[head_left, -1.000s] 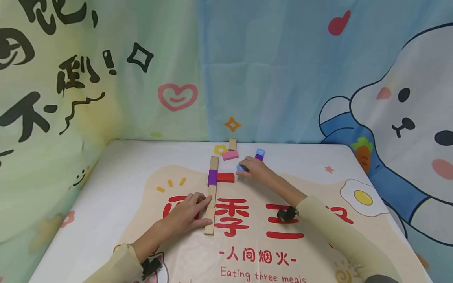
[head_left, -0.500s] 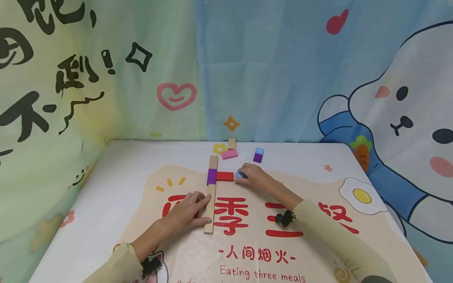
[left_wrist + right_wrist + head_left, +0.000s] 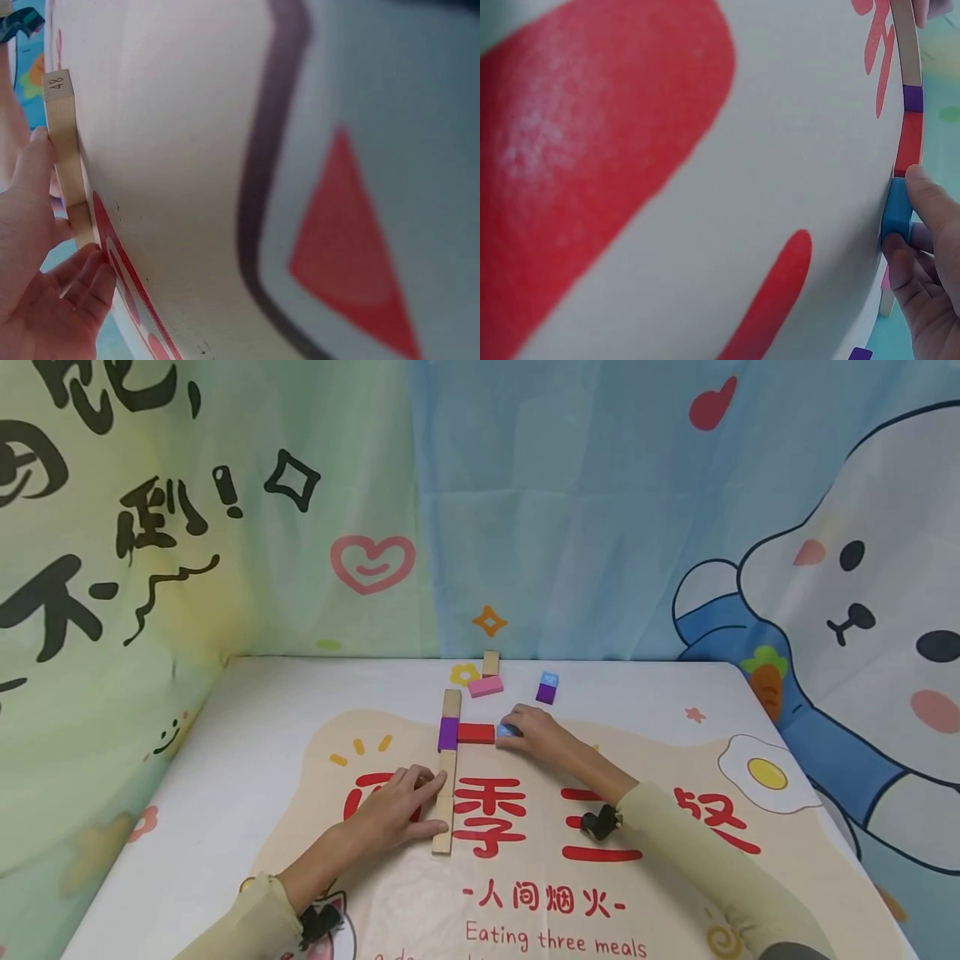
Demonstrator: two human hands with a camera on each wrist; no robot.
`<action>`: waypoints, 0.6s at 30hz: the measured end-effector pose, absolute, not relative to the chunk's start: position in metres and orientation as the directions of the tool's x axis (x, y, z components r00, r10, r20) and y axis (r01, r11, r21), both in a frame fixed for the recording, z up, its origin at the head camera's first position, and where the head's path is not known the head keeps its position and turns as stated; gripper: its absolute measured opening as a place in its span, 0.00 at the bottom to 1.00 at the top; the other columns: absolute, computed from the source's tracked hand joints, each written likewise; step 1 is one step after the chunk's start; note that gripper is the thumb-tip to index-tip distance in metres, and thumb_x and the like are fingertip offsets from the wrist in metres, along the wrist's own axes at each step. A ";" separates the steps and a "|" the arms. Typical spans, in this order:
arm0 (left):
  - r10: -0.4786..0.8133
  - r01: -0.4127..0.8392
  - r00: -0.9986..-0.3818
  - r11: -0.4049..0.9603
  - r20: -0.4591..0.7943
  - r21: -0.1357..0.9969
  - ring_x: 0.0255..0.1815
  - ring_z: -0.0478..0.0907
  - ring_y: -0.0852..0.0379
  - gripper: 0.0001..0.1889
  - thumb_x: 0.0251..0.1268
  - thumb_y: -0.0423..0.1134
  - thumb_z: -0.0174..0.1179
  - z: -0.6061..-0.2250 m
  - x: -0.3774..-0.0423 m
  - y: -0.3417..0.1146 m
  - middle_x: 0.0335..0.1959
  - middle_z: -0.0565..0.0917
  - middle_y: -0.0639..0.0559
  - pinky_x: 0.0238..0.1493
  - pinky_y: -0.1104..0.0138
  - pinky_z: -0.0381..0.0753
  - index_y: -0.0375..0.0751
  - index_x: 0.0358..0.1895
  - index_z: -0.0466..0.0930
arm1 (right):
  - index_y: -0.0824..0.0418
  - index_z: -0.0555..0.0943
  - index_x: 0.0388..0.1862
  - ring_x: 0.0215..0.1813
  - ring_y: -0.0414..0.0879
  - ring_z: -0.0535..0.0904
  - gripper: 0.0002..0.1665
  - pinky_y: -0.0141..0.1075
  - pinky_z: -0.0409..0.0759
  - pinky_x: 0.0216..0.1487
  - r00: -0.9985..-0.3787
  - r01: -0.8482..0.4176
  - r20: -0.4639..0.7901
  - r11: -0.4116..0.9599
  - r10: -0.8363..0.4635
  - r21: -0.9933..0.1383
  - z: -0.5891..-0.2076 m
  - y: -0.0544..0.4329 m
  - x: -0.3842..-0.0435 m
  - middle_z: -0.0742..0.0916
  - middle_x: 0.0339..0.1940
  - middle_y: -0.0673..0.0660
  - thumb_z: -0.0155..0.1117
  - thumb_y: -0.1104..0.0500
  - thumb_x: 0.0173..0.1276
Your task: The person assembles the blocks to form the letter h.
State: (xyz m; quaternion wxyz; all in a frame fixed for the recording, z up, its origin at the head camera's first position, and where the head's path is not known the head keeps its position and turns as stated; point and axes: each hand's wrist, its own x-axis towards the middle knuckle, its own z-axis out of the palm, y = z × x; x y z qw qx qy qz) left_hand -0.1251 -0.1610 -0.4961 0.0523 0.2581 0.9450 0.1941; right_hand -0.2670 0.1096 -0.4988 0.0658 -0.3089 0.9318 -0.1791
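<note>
A row of plain wooden blocks (image 3: 446, 777) runs away from me, with a purple block (image 3: 447, 734) in it. From the purple block a red block (image 3: 476, 733) extends to the right. My right hand (image 3: 538, 732) pinches a light blue block (image 3: 506, 730) at the red block's right end; in the right wrist view the blue block (image 3: 897, 208) sits between thumb and fingers, close to the red one. My left hand (image 3: 393, 810) rests at the left side of the wooden row, thumb and fingertips against it. In the left wrist view the end block (image 3: 63, 124) bears the number 48.
Behind the row lie a pink block (image 3: 486, 687) and a wooden block (image 3: 491, 663). A blue block (image 3: 550, 679) and a purple block (image 3: 546, 694) stand together farther right. The printed tablecloth (image 3: 600, 693) meets a curtain (image 3: 585, 527) at the back.
My right hand has brought the light blue block down and slightly left, to the end of the red block. The left hand stays where it was.
</note>
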 end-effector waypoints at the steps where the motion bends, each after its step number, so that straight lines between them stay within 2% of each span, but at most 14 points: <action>1: 0.508 0.466 -0.862 0.792 -0.001 0.394 0.54 0.68 0.58 0.41 0.59 0.60 0.63 -0.496 -0.125 -0.161 0.61 0.72 0.49 0.43 0.70 0.81 0.46 0.73 0.63 | 0.63 0.83 0.53 0.47 0.47 0.79 0.28 0.39 0.83 0.51 -0.799 -0.556 -0.008 0.742 -0.602 -0.374 -0.499 0.110 -0.267 0.84 0.46 0.58 0.69 0.45 0.62; 10: 0.495 0.450 -0.869 0.802 -0.016 0.394 0.55 0.67 0.57 0.41 0.59 0.61 0.62 -0.495 -0.124 -0.160 0.61 0.71 0.49 0.42 0.70 0.81 0.47 0.74 0.62 | 0.63 0.80 0.58 0.49 0.47 0.78 0.30 0.39 0.83 0.51 -0.797 -0.549 -0.025 0.740 -0.604 -0.389 -0.501 0.111 -0.266 0.82 0.50 0.59 0.70 0.48 0.62; 18: 0.501 0.458 -0.866 0.801 -0.011 0.385 0.55 0.68 0.57 0.41 0.59 0.60 0.63 -0.496 -0.125 -0.160 0.61 0.71 0.49 0.42 0.70 0.80 0.46 0.73 0.62 | 0.63 0.79 0.58 0.48 0.47 0.77 0.30 0.39 0.82 0.52 -0.793 -0.552 -0.022 0.734 -0.609 -0.395 -0.501 0.110 -0.265 0.82 0.50 0.59 0.70 0.48 0.62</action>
